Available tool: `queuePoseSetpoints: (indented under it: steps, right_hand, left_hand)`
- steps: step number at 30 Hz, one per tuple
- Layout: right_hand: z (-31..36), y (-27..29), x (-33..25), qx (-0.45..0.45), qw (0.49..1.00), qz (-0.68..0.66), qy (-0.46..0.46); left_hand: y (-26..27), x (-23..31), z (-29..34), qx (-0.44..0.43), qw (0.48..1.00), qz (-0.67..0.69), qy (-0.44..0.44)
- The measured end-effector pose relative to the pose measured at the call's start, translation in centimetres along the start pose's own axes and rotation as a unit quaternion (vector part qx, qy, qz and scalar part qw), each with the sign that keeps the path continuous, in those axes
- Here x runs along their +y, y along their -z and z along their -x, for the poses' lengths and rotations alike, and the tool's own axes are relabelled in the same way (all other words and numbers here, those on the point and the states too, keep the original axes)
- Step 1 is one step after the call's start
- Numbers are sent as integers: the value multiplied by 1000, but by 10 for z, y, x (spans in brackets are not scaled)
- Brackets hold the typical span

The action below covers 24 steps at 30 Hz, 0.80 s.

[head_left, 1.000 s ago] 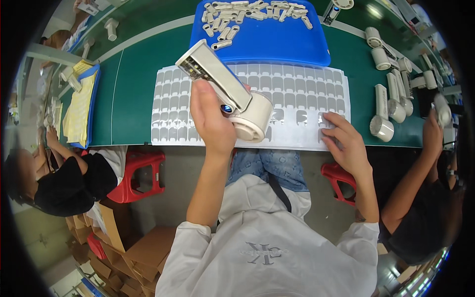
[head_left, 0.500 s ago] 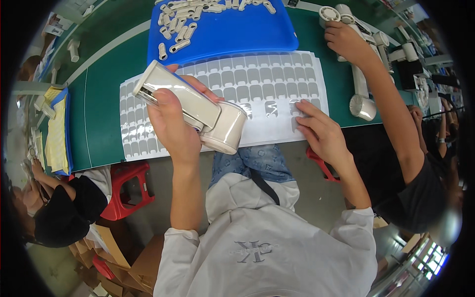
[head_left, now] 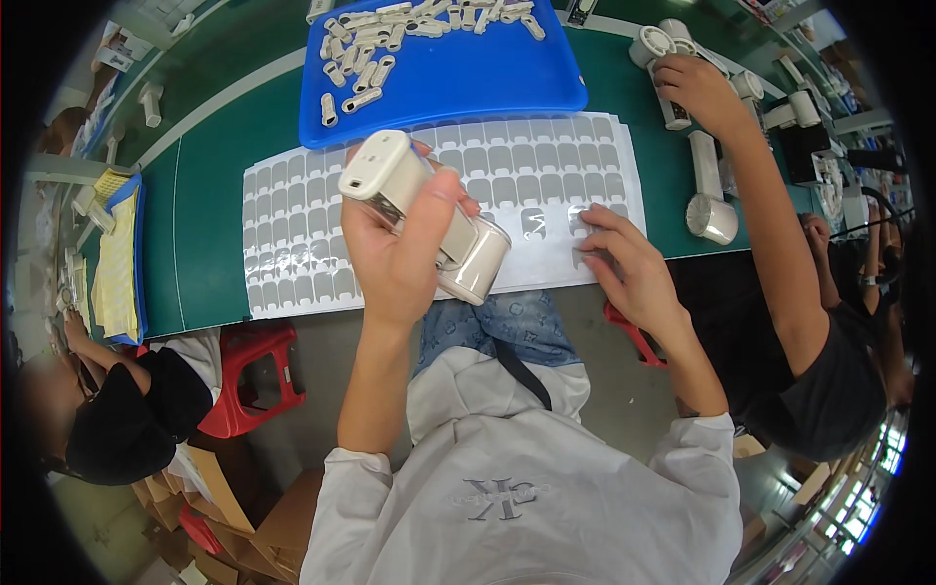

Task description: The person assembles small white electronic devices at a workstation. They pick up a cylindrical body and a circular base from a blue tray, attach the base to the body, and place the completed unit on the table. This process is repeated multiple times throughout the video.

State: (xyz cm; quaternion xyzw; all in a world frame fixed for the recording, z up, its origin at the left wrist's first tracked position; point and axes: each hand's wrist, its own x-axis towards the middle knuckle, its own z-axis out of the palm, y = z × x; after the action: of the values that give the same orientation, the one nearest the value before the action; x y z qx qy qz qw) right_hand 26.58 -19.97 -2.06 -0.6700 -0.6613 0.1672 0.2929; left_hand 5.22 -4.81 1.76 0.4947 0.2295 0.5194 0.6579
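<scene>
- I see the green table point(head_left: 210, 185) filling the upper view, from 9 to 3 o'clock.
- A blue tray point(head_left: 458, 73) of small beige parts point(head_left: 356, 68) sits at 12 o'clock.
- Below the tray lies a white sheet of grey labels point(head_left: 292, 234), partly hidden by my raised device.
- My left hand point(head_left: 395, 258) has its fingers clamped on a beige handheld device point(head_left: 429, 214) at centre.
- My right hand point(head_left: 624, 258) presses its fingertips together on a label at 3 o'clock.
- A co-worker's hand point(head_left: 697, 88) grips a similar device at 1 o'clock.
</scene>
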Motion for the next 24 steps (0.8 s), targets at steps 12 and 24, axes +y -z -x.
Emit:
queuePoseSetpoints:
  steps: [12,24]
  right_hand:
    - [6,13,21,164,831,-528,-59]
    - [-50,-1,-87,166,875,-440,116]
  left_hand:
    - [-14,-16,-1,-224,950,-181,-122]
    - [-21,-26,6,-197,947,-205,-153]
